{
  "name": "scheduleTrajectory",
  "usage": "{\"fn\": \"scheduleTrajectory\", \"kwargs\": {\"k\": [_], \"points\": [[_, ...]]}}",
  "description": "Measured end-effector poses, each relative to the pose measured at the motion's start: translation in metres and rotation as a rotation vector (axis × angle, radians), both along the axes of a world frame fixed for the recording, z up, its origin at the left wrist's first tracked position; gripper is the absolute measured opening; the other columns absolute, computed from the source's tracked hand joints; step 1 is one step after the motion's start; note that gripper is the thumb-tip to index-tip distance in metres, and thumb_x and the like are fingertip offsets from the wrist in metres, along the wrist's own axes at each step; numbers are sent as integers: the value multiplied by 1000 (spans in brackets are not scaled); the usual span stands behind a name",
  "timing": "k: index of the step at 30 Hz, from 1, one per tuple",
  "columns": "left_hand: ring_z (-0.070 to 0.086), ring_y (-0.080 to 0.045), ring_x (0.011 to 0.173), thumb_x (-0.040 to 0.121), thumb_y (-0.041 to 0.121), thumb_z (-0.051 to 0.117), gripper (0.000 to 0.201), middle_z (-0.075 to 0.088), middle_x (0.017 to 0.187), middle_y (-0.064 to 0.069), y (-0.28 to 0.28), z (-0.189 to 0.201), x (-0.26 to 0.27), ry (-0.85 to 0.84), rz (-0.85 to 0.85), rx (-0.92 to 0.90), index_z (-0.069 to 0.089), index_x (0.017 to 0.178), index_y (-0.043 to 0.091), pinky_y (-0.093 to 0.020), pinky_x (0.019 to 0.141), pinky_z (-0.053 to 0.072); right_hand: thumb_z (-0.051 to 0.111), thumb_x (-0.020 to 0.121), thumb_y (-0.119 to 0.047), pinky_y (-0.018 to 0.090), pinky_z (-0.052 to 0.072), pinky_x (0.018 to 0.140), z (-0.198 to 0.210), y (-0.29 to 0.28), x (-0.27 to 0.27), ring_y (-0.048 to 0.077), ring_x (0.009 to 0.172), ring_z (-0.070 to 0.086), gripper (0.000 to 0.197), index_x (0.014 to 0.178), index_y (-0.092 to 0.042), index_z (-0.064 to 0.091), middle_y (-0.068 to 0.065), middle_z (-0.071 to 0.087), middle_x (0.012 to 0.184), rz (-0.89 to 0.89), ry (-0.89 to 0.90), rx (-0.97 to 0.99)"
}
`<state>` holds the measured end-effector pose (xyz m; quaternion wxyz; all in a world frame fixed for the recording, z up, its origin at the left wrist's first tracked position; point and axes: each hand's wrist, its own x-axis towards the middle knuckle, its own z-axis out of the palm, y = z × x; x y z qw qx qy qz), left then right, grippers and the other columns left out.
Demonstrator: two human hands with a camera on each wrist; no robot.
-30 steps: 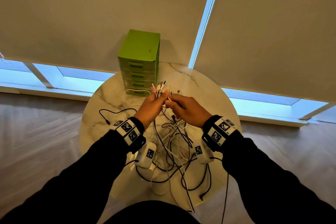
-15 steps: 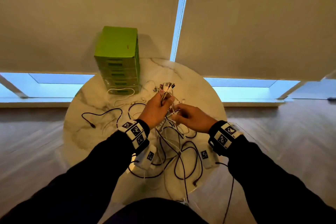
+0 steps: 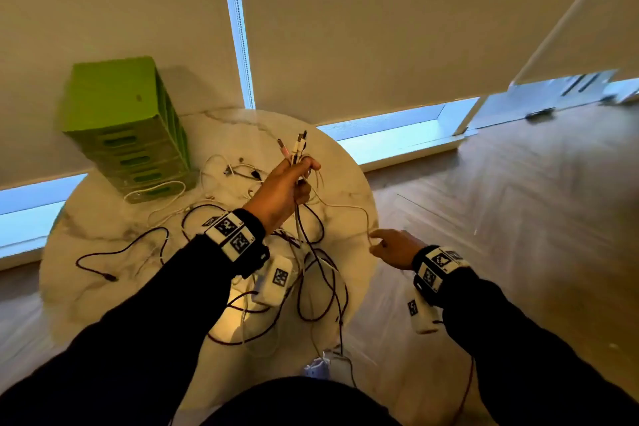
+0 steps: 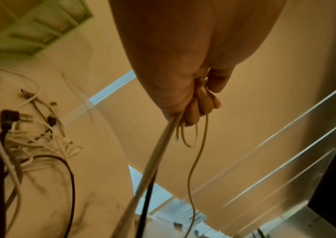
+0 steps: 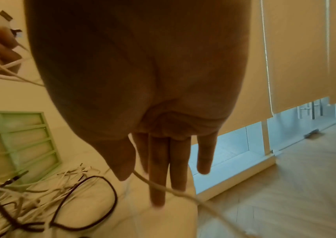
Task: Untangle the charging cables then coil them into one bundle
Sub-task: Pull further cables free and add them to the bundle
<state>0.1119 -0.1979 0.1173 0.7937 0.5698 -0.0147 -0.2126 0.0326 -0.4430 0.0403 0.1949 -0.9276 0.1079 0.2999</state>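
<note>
Several cable ends (image 3: 294, 149) in left hand (image 3: 281, 190), right hand (image 3: 394, 247) past table edge (image 3: 371, 204) w/ white cable (image 3: 345, 207)

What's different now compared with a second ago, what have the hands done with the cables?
The right hand has moved away from the left hand, out past the table edge, drawing one white cable sideways in a pinch. The left hand still grips the cable ends upright. The green drawers stay put.

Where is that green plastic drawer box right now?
In the head view, the green plastic drawer box stands at the round marble table's far left edge, against the blind.
</note>
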Motion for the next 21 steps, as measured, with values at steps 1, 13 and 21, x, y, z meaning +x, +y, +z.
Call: {"fn": "scheduleTrajectory", "kwargs": {"k": [1,13,21], "points": [[29,-8,52,106,20,44,24,41,83,2,-6,-5,-4,1,-32,27,63,93,14,-19,49,25,60,95,-35,35,45,101,-3,1,-6,28,124,58,63,152,-25,34,10,59,139,-26,-46,36],[29,-9,49,107,29,44,24,31,50,11,-48,-26,-26,-179,-167,273,58,100,12,-23,50,29,49,100,-48,35,52,86,30,46,-30,15,89,64,40,128,-19,46,2,66,94,-55,-413,433],[33,-9,52,103,35,53,22,37,53,12,-50,-23,-29,-212,-193,255,58,89,18,-25,55,33,50,100,-46,23,46,95,29,39,-32,10,114,57,32,120,-22,52,-4,60,123,-33,-525,484]]}}
